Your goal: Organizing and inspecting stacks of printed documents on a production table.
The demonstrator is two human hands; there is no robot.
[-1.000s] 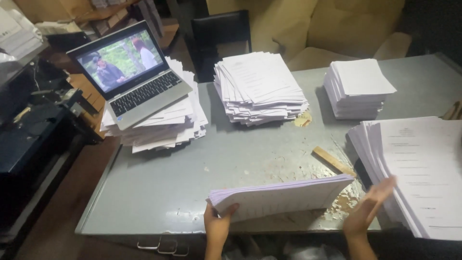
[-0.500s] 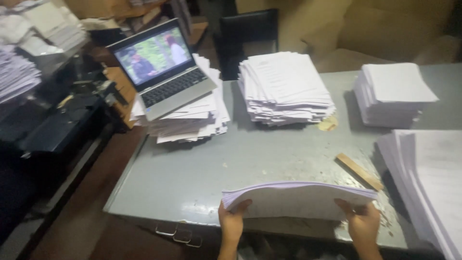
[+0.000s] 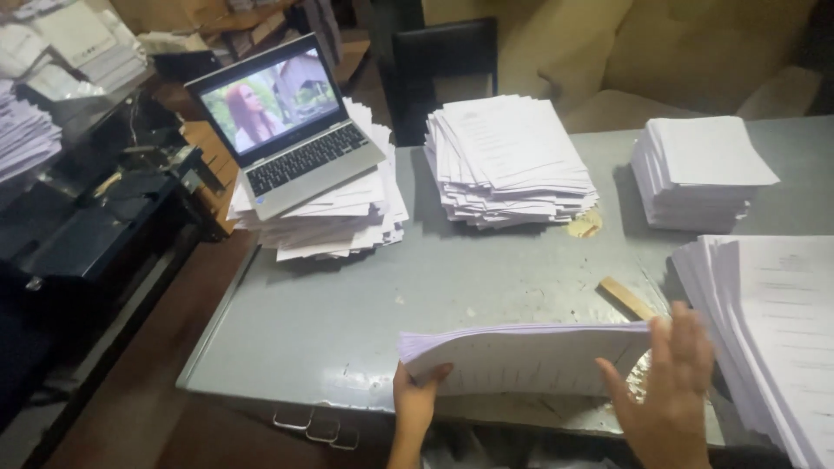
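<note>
A thick bundle of white printed sheets (image 3: 521,356) stands on its long edge at the near side of the grey metal table (image 3: 347,313). My left hand (image 3: 417,399) grips its left end, thumb over the front face. At the bundle's right end my right hand (image 3: 669,391) rests flat, fingers spread, against the paper edges.
An open laptop (image 3: 291,126) showing a video sits on a messy paper pile (image 3: 339,217) at the back left. Paper stacks stand at the back centre (image 3: 508,161), back right (image 3: 699,169) and right edge (image 3: 764,321). A wooden strip (image 3: 625,297) lies near the bundle. Black machines (image 3: 95,217) stand left.
The view has shifted slightly. My right hand has come off its grip on the bundle's right end and now lies flat, fingers spread, against it. The left hand keeps its hold.
</note>
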